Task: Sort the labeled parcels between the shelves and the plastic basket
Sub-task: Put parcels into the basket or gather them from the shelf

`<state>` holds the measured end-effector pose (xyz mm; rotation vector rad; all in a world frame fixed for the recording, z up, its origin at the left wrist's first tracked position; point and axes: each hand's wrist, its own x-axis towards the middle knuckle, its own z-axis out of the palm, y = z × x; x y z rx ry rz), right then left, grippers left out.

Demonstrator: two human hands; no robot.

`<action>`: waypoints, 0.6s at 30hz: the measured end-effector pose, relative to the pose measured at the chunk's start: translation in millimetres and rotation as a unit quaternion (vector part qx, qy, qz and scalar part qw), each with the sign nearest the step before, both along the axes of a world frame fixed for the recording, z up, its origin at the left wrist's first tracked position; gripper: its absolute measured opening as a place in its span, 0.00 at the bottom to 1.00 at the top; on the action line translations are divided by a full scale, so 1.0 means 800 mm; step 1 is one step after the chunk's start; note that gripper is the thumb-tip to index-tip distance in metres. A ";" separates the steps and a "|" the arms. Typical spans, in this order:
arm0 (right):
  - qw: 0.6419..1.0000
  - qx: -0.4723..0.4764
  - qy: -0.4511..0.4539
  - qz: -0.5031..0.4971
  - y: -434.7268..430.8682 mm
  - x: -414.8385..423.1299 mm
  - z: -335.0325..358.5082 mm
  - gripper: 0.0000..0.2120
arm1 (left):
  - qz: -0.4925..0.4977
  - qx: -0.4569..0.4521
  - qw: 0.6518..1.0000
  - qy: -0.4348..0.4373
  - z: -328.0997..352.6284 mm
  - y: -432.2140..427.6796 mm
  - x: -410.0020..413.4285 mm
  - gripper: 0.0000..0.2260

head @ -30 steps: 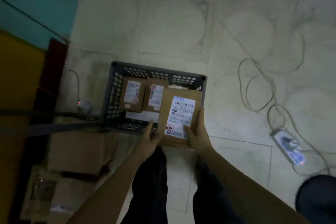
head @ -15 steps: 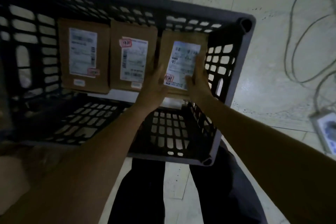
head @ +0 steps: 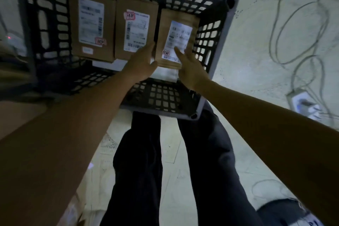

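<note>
A dark plastic basket (head: pixel 222 29) with lattice walls stands on the floor in front of me. Three brown parcels with white labels stand in a row against its far wall: the left parcel (head: pixel 91 24), the middle parcel (head: pixel 135 27) and the right parcel (head: pixel 177 36). My left hand (head: pixel 141 62) grips the right parcel at its lower left edge, fingers between it and the middle parcel. At the lower right corner my right hand (head: pixel 191 69) holds it, with the thumb lying on the label.
White cables (head: pixel 300 29) and a power strip (head: pixel 304 104) lie on the tiled floor to the right. Cardboard (head: pixel 16 115) sits at the left. My legs in dark trousers (head: pixel 139 170) are below the basket. A flat white item (head: pixel 110 64) lies under the parcels.
The view has dropped much closer to the basket. Both hands carried the parcel from above the near rim down inside, to the right of the two standing parcels.
</note>
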<state>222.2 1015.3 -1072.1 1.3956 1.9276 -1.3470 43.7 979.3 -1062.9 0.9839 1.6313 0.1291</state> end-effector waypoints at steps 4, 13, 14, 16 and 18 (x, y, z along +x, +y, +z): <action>0.999 -0.011 0.047 0.014 -0.016 0.024 0.144 0.28 | 0.128 -0.033 0.991 0.032 0.145 -0.035 0.005 0.24; 0.978 0.046 0.184 0.089 -0.083 0.054 0.488 0.21 | 0.174 0.108 0.976 0.074 0.487 -0.141 0.056 0.17; 0.970 0.054 0.211 0.110 -0.091 0.055 0.515 0.20 | 0.186 0.140 0.968 0.099 0.517 -0.155 0.065 0.16; 0.954 0.065 0.257 0.139 -0.108 0.064 0.566 0.21 | 0.211 0.199 0.945 0.148 0.579 -0.189 0.093 0.15; 0.937 0.078 0.290 0.175 -0.120 0.073 0.610 0.22 | 0.214 0.262 0.920 0.197 0.633 -0.227 0.120 0.13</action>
